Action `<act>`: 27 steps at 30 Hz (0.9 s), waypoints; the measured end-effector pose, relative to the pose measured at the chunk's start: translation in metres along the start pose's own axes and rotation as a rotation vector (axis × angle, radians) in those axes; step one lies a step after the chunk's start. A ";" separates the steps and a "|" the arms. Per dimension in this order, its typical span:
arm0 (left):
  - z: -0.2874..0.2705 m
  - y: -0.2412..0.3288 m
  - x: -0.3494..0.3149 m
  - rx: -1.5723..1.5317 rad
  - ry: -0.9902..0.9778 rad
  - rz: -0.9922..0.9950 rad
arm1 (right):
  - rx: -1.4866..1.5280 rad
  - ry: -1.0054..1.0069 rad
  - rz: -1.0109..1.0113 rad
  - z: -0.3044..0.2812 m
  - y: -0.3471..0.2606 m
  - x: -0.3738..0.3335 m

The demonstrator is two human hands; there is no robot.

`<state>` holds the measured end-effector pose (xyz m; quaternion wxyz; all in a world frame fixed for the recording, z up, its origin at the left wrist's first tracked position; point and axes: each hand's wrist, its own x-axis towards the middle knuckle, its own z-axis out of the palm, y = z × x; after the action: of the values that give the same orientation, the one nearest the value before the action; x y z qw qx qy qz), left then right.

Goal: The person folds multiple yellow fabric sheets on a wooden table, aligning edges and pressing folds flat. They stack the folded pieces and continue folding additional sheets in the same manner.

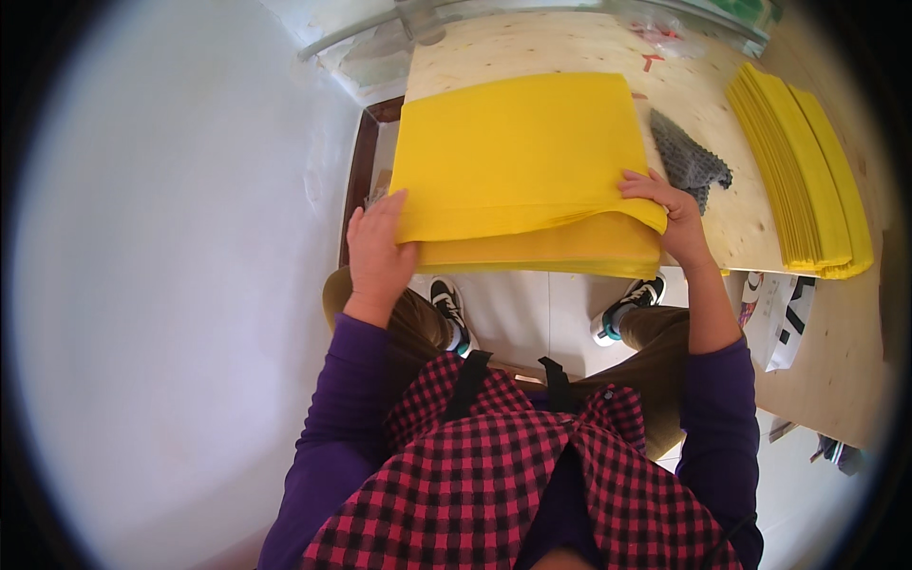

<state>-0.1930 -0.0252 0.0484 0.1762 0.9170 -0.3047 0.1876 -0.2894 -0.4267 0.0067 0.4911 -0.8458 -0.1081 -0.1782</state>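
Note:
A pile of flat yellow cloth sheets (540,252) lies at the table's near edge and overhangs it a little. Its top yellow cloth sheet (518,152) has its near edge lifted, baring the layer below. My left hand (380,249) is closed at the near left corner of this sheet, thumb against the edge. At the opposite corner, my right hand (676,217) pinches the sheet, its fingers bent over the top and the thumb hidden. The cloth curls up beside those fingers.
A crumpled grey textured cloth (686,160) lies right of the pile. Farther right, folded yellow cloths (793,171) form a thick stack on the wooden table (513,46). A clear plastic bag (665,33) is at the back. The white wall (180,266) stands left; a white printed bag (788,318) hangs below the tabletop.

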 end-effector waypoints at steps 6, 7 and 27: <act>0.022 -0.051 -0.006 -0.613 0.059 -0.276 | 0.021 0.016 0.058 0.000 -0.001 0.003; 0.027 -0.060 -0.005 -0.703 0.031 -0.304 | 0.032 0.022 0.074 0.000 -0.002 0.004; 0.046 -0.092 0.032 -1.242 -0.177 -0.624 | 0.188 0.326 0.421 0.006 0.006 0.032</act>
<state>-0.1007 0.0078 0.0042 0.6879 0.7030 -0.0912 -0.1559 -0.2568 -0.4241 0.0125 0.6047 -0.7604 0.1342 -0.1954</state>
